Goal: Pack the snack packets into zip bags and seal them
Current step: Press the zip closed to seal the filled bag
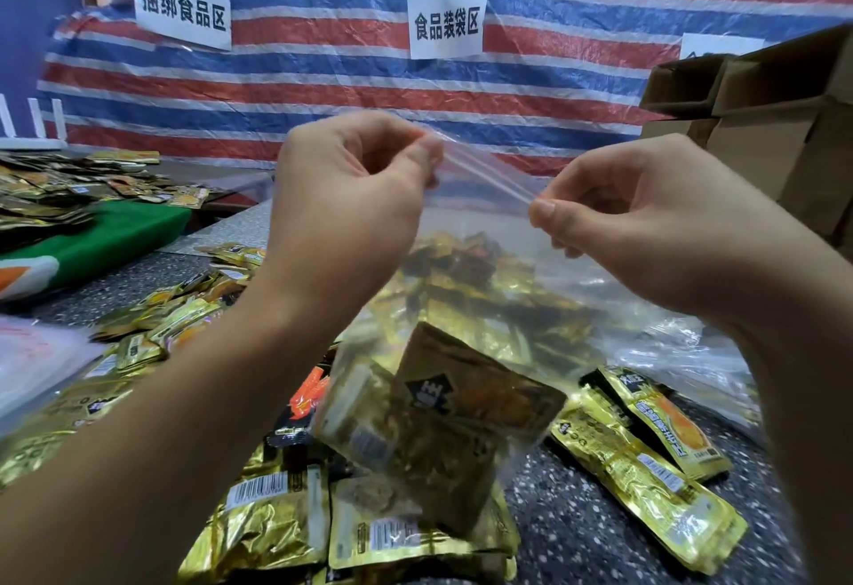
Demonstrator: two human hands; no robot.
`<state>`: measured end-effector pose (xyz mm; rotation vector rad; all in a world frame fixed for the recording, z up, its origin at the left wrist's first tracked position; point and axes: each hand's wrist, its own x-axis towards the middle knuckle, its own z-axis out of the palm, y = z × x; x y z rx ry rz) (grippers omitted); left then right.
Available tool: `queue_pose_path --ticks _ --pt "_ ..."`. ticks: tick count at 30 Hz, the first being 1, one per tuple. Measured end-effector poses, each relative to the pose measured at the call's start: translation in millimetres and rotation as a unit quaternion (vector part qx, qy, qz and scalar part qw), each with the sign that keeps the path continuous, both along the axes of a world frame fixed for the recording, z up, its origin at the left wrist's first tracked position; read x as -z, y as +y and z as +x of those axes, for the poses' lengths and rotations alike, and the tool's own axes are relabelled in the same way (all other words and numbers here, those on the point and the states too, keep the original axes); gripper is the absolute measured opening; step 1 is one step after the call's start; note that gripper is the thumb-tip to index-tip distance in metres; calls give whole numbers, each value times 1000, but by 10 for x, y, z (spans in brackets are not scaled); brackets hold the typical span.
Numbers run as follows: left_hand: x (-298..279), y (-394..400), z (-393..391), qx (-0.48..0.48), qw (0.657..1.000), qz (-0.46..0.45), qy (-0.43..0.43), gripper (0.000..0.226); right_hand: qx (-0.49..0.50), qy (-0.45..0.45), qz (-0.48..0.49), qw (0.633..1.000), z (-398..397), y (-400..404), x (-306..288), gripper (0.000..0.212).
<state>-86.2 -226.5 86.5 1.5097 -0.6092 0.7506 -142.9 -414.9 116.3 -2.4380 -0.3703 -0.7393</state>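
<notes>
bag: clear plastic zip bag hanging mid-air above the table, gold foil snack packets sagging inside | grip: left hand and right hand pinching the zip strip's ends, probably pulling it taut for sealing | spares: loose packets lying near and left on the speckled grey table

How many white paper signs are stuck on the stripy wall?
3: one sign at upper left, one in the middle above the hands, and one at right, partly hidden behind cardboard boxes. More may be out of view.
</notes>
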Motion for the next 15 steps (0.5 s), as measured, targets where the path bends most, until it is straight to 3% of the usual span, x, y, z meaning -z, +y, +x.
queue_pose_path --ticks 5,15 --pt "0 40 53 -61 996 -48 -47 15 8 -22 -13 1000 1 -45 -3 20" --pt "6 185 320 -97 992 -84 -14 15 47 -45 -76 995 167 -146 77 21"
